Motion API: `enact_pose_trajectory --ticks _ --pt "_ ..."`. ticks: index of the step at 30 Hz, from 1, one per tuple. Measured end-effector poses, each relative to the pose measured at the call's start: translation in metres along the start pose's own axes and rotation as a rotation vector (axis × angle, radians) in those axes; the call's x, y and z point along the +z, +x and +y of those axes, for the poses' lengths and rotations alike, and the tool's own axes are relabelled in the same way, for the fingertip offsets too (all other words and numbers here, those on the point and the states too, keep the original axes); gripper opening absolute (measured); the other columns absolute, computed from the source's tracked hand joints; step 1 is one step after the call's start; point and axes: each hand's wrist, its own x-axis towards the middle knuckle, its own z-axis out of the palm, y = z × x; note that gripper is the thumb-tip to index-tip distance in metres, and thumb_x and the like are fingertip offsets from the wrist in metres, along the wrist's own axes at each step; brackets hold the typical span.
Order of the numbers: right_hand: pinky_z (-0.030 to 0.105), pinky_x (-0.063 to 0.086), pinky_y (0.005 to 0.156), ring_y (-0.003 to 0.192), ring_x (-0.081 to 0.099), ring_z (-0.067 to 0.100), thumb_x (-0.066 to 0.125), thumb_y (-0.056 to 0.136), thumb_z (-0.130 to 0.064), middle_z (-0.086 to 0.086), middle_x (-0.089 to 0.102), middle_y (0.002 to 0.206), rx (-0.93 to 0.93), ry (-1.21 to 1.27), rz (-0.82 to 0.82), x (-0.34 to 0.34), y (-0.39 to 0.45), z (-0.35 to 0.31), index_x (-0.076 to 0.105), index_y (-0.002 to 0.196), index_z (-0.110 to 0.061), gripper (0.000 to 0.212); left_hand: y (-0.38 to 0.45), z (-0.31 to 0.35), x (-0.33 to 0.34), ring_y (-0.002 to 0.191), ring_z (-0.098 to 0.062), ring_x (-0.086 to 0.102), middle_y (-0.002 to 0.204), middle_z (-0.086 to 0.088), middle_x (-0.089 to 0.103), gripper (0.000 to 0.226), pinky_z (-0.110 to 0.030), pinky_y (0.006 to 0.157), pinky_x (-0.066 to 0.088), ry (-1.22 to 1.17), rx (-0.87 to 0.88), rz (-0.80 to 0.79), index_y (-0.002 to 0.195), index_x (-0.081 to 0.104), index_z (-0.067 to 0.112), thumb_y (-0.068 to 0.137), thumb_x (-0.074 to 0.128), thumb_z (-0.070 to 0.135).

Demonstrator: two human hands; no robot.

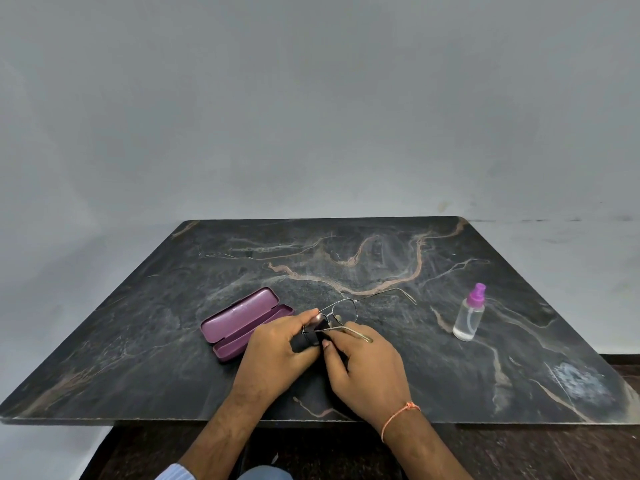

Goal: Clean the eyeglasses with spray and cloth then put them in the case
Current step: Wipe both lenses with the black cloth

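Note:
Thin metal-framed eyeglasses (346,308) are held just above the table's middle, their arms unfolded. My left hand (277,355) grips the frame at the left lens. A black cloth (304,342) is wrapped around that lens. My right hand (367,368) pinches the cloth against the lens from the right side. One arm of the eyeglasses lies over my right hand's knuckles, the other points away to the right. A purple case (239,322) lies open just left of my hands. A clear spray bottle (470,313) with a purple top stands upright to the right.
All of it rests on a dark marble table (381,258) with tan veins, set against a plain grey wall. A pale smudge (578,379) marks the table's near right corner. The table's near edge runs just below my wrists.

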Motion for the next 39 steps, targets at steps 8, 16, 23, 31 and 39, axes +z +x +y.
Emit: enact_pose_trajectory --ticks 8,16,23,31,39 --pt "0.024 0.053 0.081 0.098 0.066 0.012 0.048 0.102 -0.041 -0.014 0.068 0.098 -0.024 -0.01 -0.01 0.005 0.003 0.002 0.074 0.109 -0.032 0.028 0.001 0.0 0.0 0.115 0.003 0.074 0.125 0.012 0.082 0.06 -0.014 0.105 0.053 0.022 0.011 0.007 0.136 0.078 0.026 0.077 0.087 0.022" --pt "0.028 0.053 0.083 0.091 0.067 0.007 0.058 0.102 -0.032 -0.011 0.071 0.091 0.039 0.491 -0.126 -0.002 0.008 0.008 0.078 0.102 -0.026 0.021 0.001 0.001 0.0 0.119 0.009 0.071 0.127 0.019 0.079 0.068 -0.013 0.109 0.052 0.013 -0.036 0.026 0.139 0.076 0.024 0.075 0.089 0.005" --pt "0.042 0.061 0.073 0.084 0.073 0.029 0.06 0.104 -0.021 0.015 0.082 0.095 0.616 1.099 -0.068 -0.011 0.015 0.017 0.083 0.099 -0.011 0.026 0.003 0.003 -0.001 0.12 0.004 0.074 0.121 0.019 0.082 0.067 -0.015 0.104 0.057 -0.341 -0.225 0.167 0.14 0.074 0.022 0.078 0.099 0.014" --pt "0.035 0.061 0.073 0.088 0.077 0.018 0.057 0.108 -0.021 0.011 0.082 0.1 0.699 1.236 -0.114 -0.015 0.017 -0.009 0.08 0.108 -0.012 0.025 0.006 0.002 -0.007 0.133 -0.005 0.07 0.133 0.015 0.079 0.067 -0.03 0.104 0.063 -0.504 -0.197 0.117 0.138 0.075 0.03 0.079 0.097 0.008" --pt "0.037 0.058 0.083 0.084 0.071 0.014 0.057 0.106 -0.017 0.007 0.076 0.094 0.667 1.57 -0.173 -0.011 0.018 -0.033 0.075 0.106 -0.01 0.019 0.007 0.0 -0.009 0.144 -0.006 0.062 0.148 0.014 0.071 0.065 -0.05 0.12 0.053 -0.557 -0.156 0.078 0.133 0.078 0.023 0.073 0.1 0.011"
